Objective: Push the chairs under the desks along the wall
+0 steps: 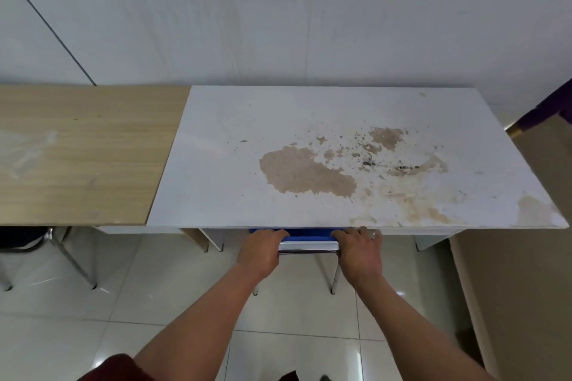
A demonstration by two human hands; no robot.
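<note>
Now both hands grip the chrome top rail of the blue chair (309, 233): the left hand (261, 252) and the right hand (360, 252) are wrapped around its two ends, probably so the push stays straight. That chair sits almost wholly under the stained white desk (216, 164). Far left, a black chair (21, 240) is tucked under the wooden desk (77, 148). No containers show.

A glossy tiled floor (173, 297) is seen carrying a white, brown-stained desk (235, 164), an adjoining wood-grain desk (83, 151), and the metal-legged blue chair (309, 246) tucked beneath the white one.
</note>
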